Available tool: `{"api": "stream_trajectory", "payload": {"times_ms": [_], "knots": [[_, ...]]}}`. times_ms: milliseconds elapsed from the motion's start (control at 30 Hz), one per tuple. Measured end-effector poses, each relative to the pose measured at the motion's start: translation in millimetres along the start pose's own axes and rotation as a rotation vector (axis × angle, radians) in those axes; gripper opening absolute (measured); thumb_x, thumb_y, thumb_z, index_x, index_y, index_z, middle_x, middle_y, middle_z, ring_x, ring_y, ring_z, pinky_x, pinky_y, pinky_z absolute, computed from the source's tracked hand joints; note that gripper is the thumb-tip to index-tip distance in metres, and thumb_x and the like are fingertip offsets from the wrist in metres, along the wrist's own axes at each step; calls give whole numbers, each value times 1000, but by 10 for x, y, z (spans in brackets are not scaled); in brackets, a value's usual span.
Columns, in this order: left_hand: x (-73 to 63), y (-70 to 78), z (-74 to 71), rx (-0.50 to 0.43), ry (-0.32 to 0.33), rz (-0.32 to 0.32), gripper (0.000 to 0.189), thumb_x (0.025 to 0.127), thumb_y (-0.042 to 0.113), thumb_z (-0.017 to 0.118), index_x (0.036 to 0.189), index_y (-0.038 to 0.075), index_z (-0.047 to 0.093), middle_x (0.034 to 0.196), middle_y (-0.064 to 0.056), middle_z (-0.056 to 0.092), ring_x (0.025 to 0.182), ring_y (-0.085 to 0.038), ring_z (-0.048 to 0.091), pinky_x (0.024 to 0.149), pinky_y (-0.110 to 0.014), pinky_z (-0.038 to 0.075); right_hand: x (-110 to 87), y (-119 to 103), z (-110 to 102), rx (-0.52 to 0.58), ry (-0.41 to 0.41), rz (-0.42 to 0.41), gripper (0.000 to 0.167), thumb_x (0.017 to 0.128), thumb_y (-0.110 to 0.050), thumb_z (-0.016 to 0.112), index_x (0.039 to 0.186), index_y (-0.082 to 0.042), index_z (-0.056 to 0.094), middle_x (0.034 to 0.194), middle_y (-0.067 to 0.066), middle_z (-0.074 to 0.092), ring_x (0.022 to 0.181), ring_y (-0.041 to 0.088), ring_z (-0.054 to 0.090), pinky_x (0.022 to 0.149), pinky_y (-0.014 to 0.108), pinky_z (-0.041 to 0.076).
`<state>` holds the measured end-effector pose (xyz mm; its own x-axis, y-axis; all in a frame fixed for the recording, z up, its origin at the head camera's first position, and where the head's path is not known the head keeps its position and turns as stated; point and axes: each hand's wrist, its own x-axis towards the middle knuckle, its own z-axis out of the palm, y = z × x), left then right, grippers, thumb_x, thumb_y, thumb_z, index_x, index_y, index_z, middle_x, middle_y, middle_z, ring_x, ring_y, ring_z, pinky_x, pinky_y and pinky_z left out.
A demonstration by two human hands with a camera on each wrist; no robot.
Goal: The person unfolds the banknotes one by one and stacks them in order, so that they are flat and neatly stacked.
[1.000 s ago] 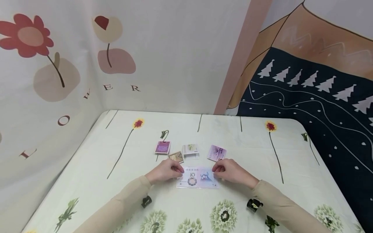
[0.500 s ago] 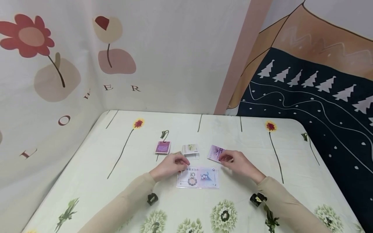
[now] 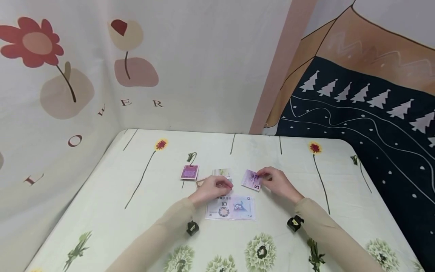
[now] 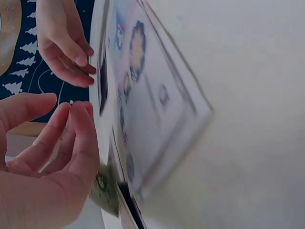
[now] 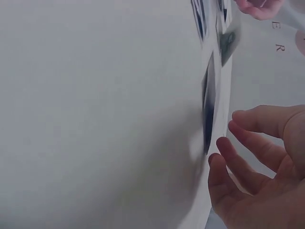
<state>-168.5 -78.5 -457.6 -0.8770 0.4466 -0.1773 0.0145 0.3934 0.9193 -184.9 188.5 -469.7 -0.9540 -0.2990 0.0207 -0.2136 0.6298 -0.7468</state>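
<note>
My left hand [image 3: 211, 189] hovers over the top edge of a flat play banknote marked 10 [image 3: 234, 209]. Its fingers are loosely bent and hold nothing, as the left wrist view shows. My right hand [image 3: 278, 184] is at a folded purple banknote marked 5 [image 3: 250, 180], fingertips right at its right edge. In the right wrist view the thumb and fingers [image 5: 238, 164] stand apart beside that purple note [image 5: 209, 102]. Behind my left hand lie a folded white-green banknote [image 3: 221, 172] and a brown one [image 3: 199, 183], both partly hidden.
A folded magenta banknote [image 3: 190, 172] lies at the left of the group. A flower-print cloth [image 3: 142, 234] covers the table. Printed hangings [image 3: 204, 68] rise behind its far edge.
My left hand has left the 10 note's left end and moved right and slightly away. My right hand has moved from that note's right end up to the purple 5 note, which has turned slightly.
</note>
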Motion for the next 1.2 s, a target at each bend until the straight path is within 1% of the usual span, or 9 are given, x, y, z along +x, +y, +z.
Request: {"api": "stream_trajectory", "payload": {"times_ms": [167,233,400,567,700,933,1033,1200], "knots": [[59,43,71,62,8,-16,20,86,8,67,105,5,69,102,-6,68,91,-18,63,85,-33,51,68,50,58,-11,-12,-26,27,84,5,64,110,0,69,111,14,64,102,30,58,87,46,49],[81,61,101,56,1,-20,23,86,9,66,109,4,67,106,-9,68,94,-21,63,87,-35,51,82,69,73,-15,-16,-29,27,84,6,64,109,-1,70,111,14,63,105,31,56,90,48,48],[145,82,189,31,-16,-13,34,85,6,66,118,-2,62,114,-16,64,103,-27,61,91,-36,50,89,94,95,-17,-8,-4,26,83,6,67,107,-1,71,109,13,60,101,30,55,88,47,48],[191,111,270,8,3,-39,41,85,5,67,124,-1,58,123,-18,59,108,-30,58,95,-41,47,84,104,119,-8,11,9,26,82,5,68,107,-1,71,106,12,58,97,27,55,88,45,48],[232,144,319,-5,16,-42,43,84,6,67,125,-1,58,124,-20,58,110,-32,57,96,-42,46,76,115,136,-6,31,14,26,82,4,68,107,-2,72,104,11,59,96,26,55,86,44,47],[308,165,366,-9,32,-62,40,82,6,68,121,0,60,122,-18,59,112,-32,56,99,-42,44,68,131,144,-9,38,21,26,81,3,69,106,-2,72,104,11,59,96,26,54,85,42,46],[338,156,373,-33,43,-71,38,82,4,68,119,1,60,121,-16,60,112,-30,55,99,-41,44,66,130,141,-5,39,33,26,80,3,69,106,-2,71,104,11,60,96,27,53,85,41,45],[397,142,391,-145,50,-68,40,79,0,67,119,1,59,121,-15,60,114,-30,55,100,-41,43,52,112,130,0,42,37,26,79,3,70,106,-1,70,102,12,59,94,27,52,83,40,44]]}}
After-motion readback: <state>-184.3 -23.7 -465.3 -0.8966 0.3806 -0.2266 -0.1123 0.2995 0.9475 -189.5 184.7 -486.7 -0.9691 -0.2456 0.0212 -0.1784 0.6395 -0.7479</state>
